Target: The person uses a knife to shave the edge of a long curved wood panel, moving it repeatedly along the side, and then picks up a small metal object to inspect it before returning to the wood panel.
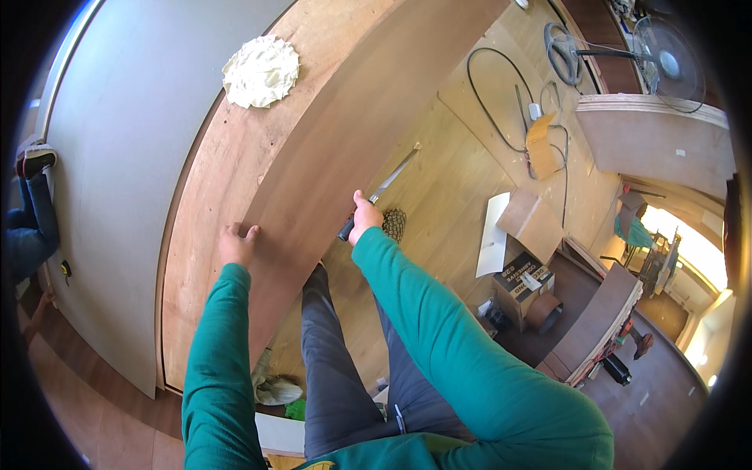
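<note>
Right hand point(365, 219) grips file point(384, 190) beside brown panel point(345, 133).

Long brown board point(329, 149) lying flat, slanting away from the left hand point(236, 244) pressed on its near end, slim metal file point(381, 193) with dark handle, gripped in right hand point(365, 220), blade angled along board's right edge
</note>
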